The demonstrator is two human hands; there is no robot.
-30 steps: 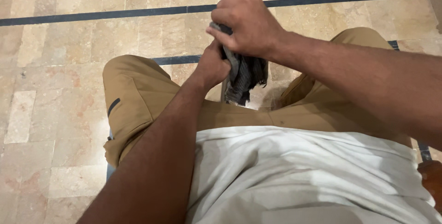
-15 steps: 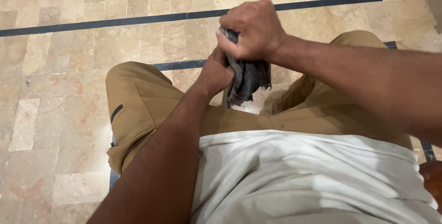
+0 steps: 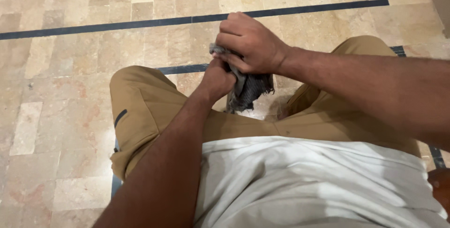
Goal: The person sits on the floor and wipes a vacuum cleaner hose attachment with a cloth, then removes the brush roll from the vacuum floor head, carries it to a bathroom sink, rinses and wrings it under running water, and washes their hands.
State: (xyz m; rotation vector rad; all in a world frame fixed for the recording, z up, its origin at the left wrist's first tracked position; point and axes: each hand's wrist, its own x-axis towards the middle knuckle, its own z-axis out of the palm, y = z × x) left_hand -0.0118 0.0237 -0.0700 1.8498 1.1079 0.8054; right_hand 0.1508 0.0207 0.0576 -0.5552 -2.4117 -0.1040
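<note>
A dark grey frayed cloth (image 3: 250, 89) hangs between my two hands, above my lap. My right hand (image 3: 251, 42) is closed over its upper part from above. My left hand (image 3: 218, 79) grips the cloth from below and to the left, pressed against the right hand. The cloth's lower end dangles free between my knees. Most of the cloth is hidden inside the two fists.
I sit with tan trousers (image 3: 145, 106) and a white shirt (image 3: 304, 181) in view. Beige stone floor tiles (image 3: 70, 59) with dark blue inlay lines (image 3: 117, 24) lie all around. A reddish-brown object (image 3: 440, 186) shows at the lower right edge.
Both hands stay clamped on the cloth and have shifted slightly up and left; the dangling end hangs a bit differently.
</note>
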